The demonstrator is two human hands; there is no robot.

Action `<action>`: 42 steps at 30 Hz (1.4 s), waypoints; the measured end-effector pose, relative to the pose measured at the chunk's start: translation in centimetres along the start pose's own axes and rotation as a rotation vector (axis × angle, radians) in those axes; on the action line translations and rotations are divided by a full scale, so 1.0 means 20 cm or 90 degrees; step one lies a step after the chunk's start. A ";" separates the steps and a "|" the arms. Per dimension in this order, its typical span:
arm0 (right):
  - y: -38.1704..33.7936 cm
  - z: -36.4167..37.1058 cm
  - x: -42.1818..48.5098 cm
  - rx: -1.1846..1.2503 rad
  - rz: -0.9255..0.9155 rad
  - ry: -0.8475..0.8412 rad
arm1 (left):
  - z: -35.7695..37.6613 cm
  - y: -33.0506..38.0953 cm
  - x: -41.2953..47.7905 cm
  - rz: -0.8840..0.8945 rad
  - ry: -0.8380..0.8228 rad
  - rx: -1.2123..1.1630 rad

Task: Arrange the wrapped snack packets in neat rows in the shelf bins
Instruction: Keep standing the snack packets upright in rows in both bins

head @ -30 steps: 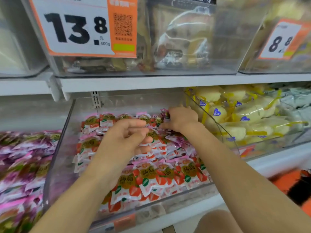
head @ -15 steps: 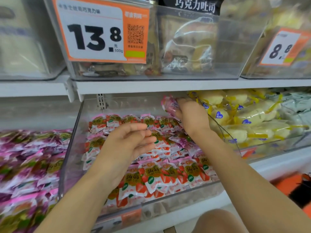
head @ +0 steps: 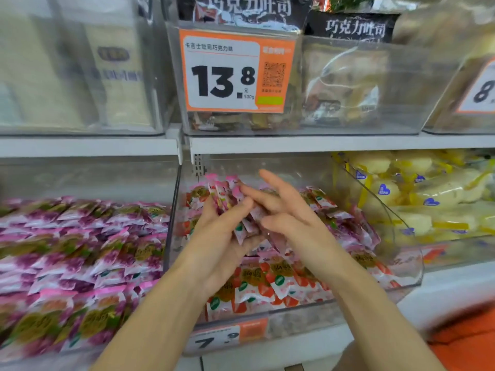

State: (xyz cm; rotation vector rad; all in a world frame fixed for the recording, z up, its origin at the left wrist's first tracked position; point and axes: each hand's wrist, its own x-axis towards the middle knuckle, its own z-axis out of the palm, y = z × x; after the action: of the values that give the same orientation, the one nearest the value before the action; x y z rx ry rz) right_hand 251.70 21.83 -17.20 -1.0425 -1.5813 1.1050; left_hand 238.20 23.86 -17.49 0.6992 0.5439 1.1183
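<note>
Bin (head: 172, 223) rows partly set. Our left hand (head: 217, 242) clasps, and our right hand (head: 292, 218) touches with released, straight fingers, a packet stack (head: 227, 194) gathered within the last second, held above the bin; we judge it ready for placing.

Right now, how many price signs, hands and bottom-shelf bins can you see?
Price signs: 3
Hands (left hand, right hand): 2
Bottom bins: 3
Total: 8
</note>
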 end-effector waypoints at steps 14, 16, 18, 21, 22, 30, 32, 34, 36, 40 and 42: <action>0.04 0.05 0.01 -0.207 -0.054 0.227 | -0.02 0.07 -0.03 0.011 0.053 0.018; 0.04 0.05 0.02 -0.166 -0.046 0.220 | -0.04 0.06 -0.03 -0.003 0.069 -0.002; 0.05 0.04 0.02 -0.143 -0.051 0.211 | -0.05 0.07 -0.02 -0.012 0.093 -0.019; 0.05 0.03 0.02 -0.142 -0.074 0.233 | -0.05 0.07 -0.02 -0.019 0.125 -0.017; 0.05 0.02 0.02 -0.104 -0.067 0.266 | -0.06 0.07 -0.02 -0.023 0.136 -0.018; 0.05 0.03 0.02 -0.198 -0.092 0.331 | -0.04 0.04 -0.02 -0.055 0.146 0.024; 0.06 0.06 0.01 -0.121 -0.044 0.241 | -0.03 0.03 -0.03 -0.038 0.155 0.044; 0.07 0.06 0.02 0.021 0.073 0.201 | -0.04 0.04 -0.03 -0.023 0.162 0.045; 0.06 0.03 0.02 0.120 0.124 0.184 | -0.03 0.06 -0.04 -0.013 0.155 0.049; 0.01 -0.02 -0.01 0.195 0.124 0.085 | -0.03 0.10 -0.07 0.022 0.118 0.129; 0.00 -0.03 -0.02 0.203 0.157 0.058 | -0.03 0.11 -0.10 0.037 0.104 0.160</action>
State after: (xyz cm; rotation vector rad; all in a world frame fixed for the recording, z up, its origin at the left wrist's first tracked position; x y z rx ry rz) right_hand 252.30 21.55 -17.13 -1.0708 -1.1780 1.4023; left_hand 235.66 22.65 -16.09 0.8487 0.8174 1.1800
